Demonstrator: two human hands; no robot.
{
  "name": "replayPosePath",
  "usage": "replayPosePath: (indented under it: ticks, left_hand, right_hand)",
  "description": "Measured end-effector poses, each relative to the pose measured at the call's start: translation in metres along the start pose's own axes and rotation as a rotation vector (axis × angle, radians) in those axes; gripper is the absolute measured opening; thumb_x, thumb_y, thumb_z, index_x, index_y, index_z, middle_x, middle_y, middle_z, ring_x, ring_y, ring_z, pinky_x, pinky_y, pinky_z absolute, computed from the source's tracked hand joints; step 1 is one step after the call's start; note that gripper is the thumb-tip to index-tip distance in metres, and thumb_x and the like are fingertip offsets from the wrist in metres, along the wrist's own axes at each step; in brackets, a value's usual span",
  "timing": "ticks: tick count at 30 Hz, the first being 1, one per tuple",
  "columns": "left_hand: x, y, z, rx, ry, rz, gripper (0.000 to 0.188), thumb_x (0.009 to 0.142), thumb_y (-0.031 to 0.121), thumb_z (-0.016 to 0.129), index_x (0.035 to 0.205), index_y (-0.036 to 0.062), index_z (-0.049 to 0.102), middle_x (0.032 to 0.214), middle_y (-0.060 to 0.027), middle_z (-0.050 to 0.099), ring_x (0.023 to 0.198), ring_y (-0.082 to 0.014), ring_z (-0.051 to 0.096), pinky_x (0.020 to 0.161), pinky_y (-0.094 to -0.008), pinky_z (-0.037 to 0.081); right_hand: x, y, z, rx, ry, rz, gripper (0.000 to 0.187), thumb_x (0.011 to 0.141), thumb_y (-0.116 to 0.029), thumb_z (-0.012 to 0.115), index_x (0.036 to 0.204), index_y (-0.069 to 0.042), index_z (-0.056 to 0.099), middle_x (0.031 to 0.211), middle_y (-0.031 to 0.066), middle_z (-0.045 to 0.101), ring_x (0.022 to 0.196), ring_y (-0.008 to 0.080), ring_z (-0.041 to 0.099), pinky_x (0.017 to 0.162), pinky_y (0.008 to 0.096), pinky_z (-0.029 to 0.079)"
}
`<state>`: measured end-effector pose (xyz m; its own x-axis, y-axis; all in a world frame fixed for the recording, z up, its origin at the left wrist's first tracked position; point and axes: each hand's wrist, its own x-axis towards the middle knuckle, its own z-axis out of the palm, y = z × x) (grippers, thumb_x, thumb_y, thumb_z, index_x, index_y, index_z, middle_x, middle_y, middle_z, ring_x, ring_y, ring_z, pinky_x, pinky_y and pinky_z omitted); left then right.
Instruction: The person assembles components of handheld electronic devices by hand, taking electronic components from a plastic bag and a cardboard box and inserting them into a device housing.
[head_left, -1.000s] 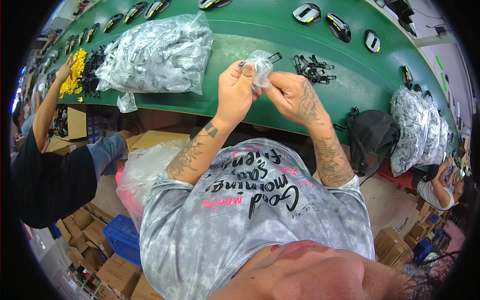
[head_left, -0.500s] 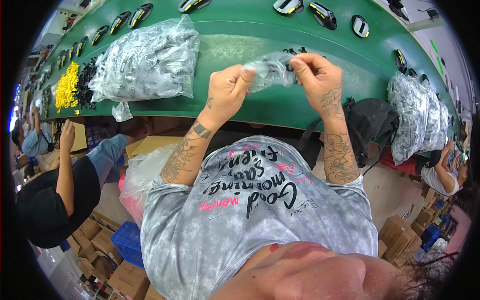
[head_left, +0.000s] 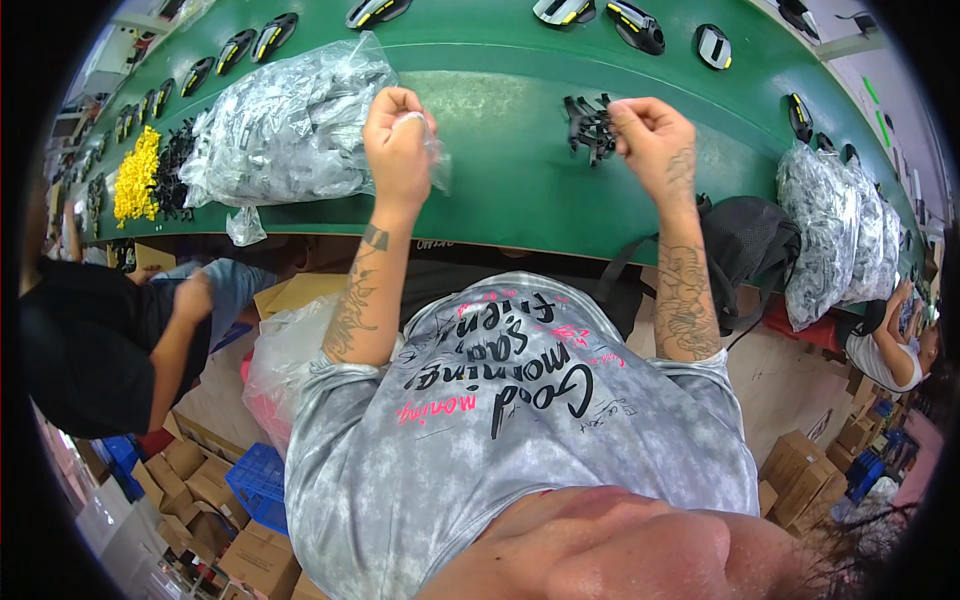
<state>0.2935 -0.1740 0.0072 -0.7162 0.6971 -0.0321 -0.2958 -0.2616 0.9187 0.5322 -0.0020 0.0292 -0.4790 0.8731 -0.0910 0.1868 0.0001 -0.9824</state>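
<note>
My left hand is closed in a fist around a small clear plastic bag, which hangs out beside the fingers. It is in front of the right end of a large clear sack of small bagged parts. My right hand has its thumb and fingers pinched together at the right edge of a small pile of black plastic parts on the green workbench. What the pinch holds, if anything, is hidden.
Black and silver devices with yellow marks line the back. Yellow parts and black parts are heaped at left. More filled clear bags and a black backpack sit at right. A co-worker is on the left.
My hands have moved apart. The small clear bag, held between both before, has gone left in my left hand. The black pile is now uncovered. The co-worker at left has shifted.
</note>
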Motion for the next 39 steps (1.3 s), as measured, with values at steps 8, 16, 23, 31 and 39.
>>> replayPosePath:
  ticks: [8,16,23,31,39]
  left_hand:
    - [0.055,0.009,0.008,1.172,-0.382,0.281,0.028,0.086,0.023,0.076,0.092,0.0009,0.060,0.079,-0.0094,0.061,0.070,-0.0266,0.060,0.067,-0.0384,0.050]
    - [0.170,-0.055,0.115,1.472,-0.197,0.253,0.079,0.082,0.059,0.074,0.136,0.0032,0.060,0.131,-0.0251,0.061,0.115,-0.0386,0.066,0.101,-0.0472,0.052]
    - [0.209,-0.088,0.124,1.381,-0.173,0.067,0.091,0.074,0.055,0.080,0.137,-0.0052,0.056,0.132,-0.0232,0.058,0.113,-0.0348,0.068,0.098,-0.0456,0.055]
    - [0.070,-0.043,0.032,0.094,-0.366,-0.373,0.052,0.088,-0.002,0.075,0.135,-0.0063,0.051,0.114,-0.0163,0.065,0.095,-0.0225,0.070,0.079,-0.0397,0.066]
    - [-0.011,-0.056,-0.016,-0.205,-0.263,-0.451,0.048,0.096,-0.006,0.063,0.141,-0.0113,0.049,0.126,-0.0197,0.063,0.112,-0.0295,0.068,0.099,-0.0481,0.061]
  right_hand:
    - [0.008,0.017,-0.086,-0.469,0.459,-0.203,0.016,0.091,-0.014,0.079,0.093,-0.001,0.072,0.079,0.0065,0.071,0.061,0.0123,0.064,0.057,0.0288,0.050]
    - [0.004,0.068,-0.100,-0.835,0.210,-0.419,0.013,0.083,-0.008,0.075,0.093,-0.001,0.070,0.092,0.0136,0.068,0.084,0.0301,0.068,0.074,0.0383,0.054]
    - [-0.007,0.041,-0.098,-0.734,0.029,-0.161,0.027,0.084,-0.020,0.077,0.104,-0.001,0.071,0.102,0.0151,0.066,0.087,0.0308,0.068,0.080,0.0380,0.055]
    - [0.026,0.086,-0.132,-0.904,0.201,-0.090,0.047,0.084,-0.034,0.083,0.115,0.000,0.072,0.111,0.0200,0.065,0.096,0.0327,0.066,0.090,0.0401,0.053]
    - [0.000,-0.001,-0.042,0.028,0.040,-0.054,0.016,0.090,-0.012,0.081,0.097,-0.001,0.072,0.083,-0.0029,0.066,0.074,0.0057,0.058,0.067,0.0209,0.045]
